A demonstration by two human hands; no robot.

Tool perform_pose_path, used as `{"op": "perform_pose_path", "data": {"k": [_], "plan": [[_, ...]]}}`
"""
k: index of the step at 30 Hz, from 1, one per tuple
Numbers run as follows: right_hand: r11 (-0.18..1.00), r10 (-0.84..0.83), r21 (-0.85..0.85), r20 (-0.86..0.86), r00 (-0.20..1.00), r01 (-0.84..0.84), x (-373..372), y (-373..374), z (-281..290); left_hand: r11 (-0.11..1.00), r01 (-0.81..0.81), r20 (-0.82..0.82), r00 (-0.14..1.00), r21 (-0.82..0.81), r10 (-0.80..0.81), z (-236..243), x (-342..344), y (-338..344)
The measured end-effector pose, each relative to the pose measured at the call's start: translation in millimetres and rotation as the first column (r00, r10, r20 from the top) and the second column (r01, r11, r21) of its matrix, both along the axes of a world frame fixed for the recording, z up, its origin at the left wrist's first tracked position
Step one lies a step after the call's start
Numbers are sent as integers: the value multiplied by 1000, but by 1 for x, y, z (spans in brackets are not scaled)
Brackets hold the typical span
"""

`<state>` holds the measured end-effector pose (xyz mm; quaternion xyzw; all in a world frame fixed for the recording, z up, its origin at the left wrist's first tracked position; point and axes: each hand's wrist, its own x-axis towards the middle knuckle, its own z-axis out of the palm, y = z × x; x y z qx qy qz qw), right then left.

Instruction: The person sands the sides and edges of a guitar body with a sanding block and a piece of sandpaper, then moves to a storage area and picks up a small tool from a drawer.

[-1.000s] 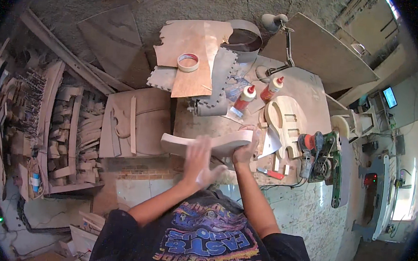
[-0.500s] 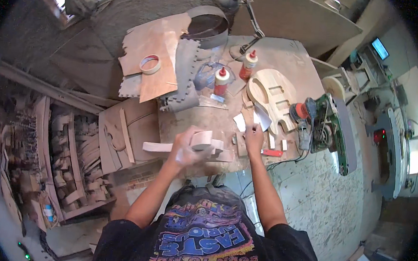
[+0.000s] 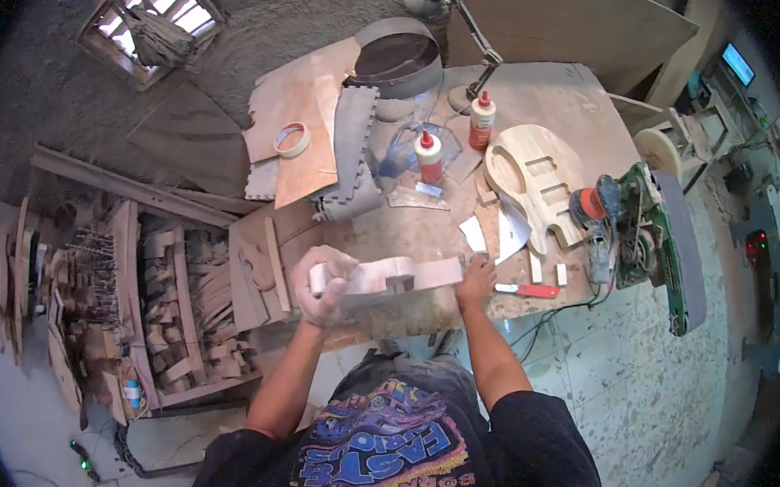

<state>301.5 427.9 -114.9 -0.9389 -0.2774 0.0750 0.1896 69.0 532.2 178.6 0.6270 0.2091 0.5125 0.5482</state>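
My left hand (image 3: pixel 321 284), dusty with pale powder, is wrapped round the left end of a pale shaped wooden piece (image 3: pixel 383 275). The piece is held with its narrow curved edge upward, over the front of the workbench. At its right end is my right hand (image 3: pixel 476 282), fingers curled closed around something small that I cannot make out. A red-handled utility knife (image 3: pixel 528 290) lies to the right of that hand. Just beyond it are white sheets of paper (image 3: pixel 512 230) and small white blocks (image 3: pixel 535 270). A light wooden guitar body (image 3: pixel 529 167) rests farther back.
Two glue bottles with red caps (image 3: pixel 429 158) (image 3: pixel 481 122) stand mid-bench, near a desk lamp (image 3: pixel 461 98). Masking tape (image 3: pixel 291 140) lies on thin wood sheets at the left. An orange sander (image 3: pixel 587 204) and a green belt sander (image 3: pixel 651 246) occupy the right edge. A shelf of offcuts (image 3: pixel 166 295) stands left.
The wooden piece has turned edge-up in my left hand, which grips its left end. My right hand has come off the bench beside the papers to the piece's right end. The view has shifted.
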Motion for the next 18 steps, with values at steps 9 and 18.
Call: {"op": "perform_pose_path", "data": {"k": [9,18], "plan": [[810,-85,526,-329,940,257,38,-15,105,974,-185,281,935,-135,216,-41,26,-8],[510,603,857,-418,679,75,-73,-44,291,996,-75,39,997,53,74,-10,44,-16]]}}
